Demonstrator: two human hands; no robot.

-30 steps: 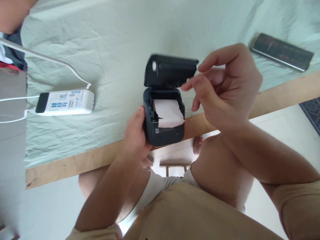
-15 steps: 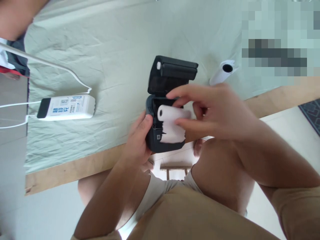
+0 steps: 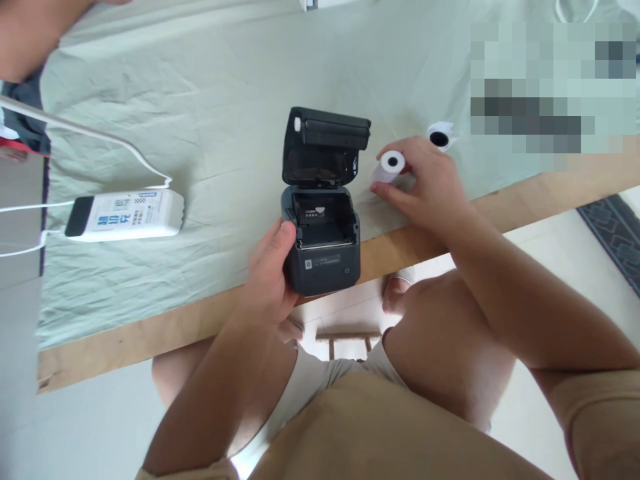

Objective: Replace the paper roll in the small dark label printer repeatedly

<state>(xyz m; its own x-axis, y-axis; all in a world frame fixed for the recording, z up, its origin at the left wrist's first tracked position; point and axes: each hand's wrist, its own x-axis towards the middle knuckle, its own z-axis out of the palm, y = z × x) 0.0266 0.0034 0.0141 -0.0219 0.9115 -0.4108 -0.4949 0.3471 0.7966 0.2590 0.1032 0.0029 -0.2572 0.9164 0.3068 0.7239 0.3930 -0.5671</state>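
A small dark label printer [image 3: 327,267] stands at the table's front edge with its lid [image 3: 325,147] raised. Its paper bay is bare inside. My left hand [image 3: 273,270] grips the printer's left side, thumb along the upper edge. To the right of the printer, my right hand [image 3: 425,183] has its fingers around a white paper roll [image 3: 384,170], which is upright or slightly tilted at the cloth. Just behind that hand is a second paper roll [image 3: 440,137] with a wider dark core, partly hidden by the hand.
A white power strip [image 3: 130,215] with white cables [image 3: 90,125] lies on the left of the green cloth [image 3: 215,133]. The table's wooden edge [image 3: 150,327] runs along the front. Another person's arm [image 3: 40,33] reaches in at top left. A blurred-out patch covers the upper right.
The paper roll has come out of the printer's bay and moved right with my right hand to the cloth. My left hand still holds the printer.
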